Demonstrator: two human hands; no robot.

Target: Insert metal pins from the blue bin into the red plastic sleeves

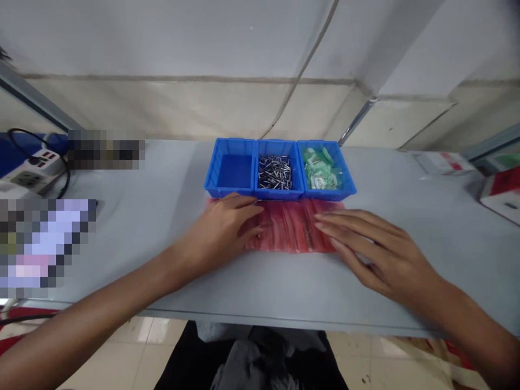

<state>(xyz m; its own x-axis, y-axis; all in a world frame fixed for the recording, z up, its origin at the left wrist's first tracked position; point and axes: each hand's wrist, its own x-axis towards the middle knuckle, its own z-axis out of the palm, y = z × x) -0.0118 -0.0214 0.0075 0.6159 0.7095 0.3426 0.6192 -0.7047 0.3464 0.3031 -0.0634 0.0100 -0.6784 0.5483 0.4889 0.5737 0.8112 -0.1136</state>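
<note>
A row of overlapping red plastic bags (290, 225) lies flat on the grey table (162, 179) just in front of three blue bins. My left hand (221, 230) rests on the row's left end, fingers stretched flat. My right hand (376, 249) lies on the right end, fingers spread and flat. Neither hand grips anything. Of the three bins, the left blue bin (231, 169) looks empty, the middle blue bin (278, 172) holds several dark metal screws, and the right blue bin (325, 169) holds small green packets.
A power strip (30, 170) with a black cable sits at the far left. Boxes with red and white print (501, 195) stand at the right edge. A white wall rises behind the bins. The table's front edge runs close to my body.
</note>
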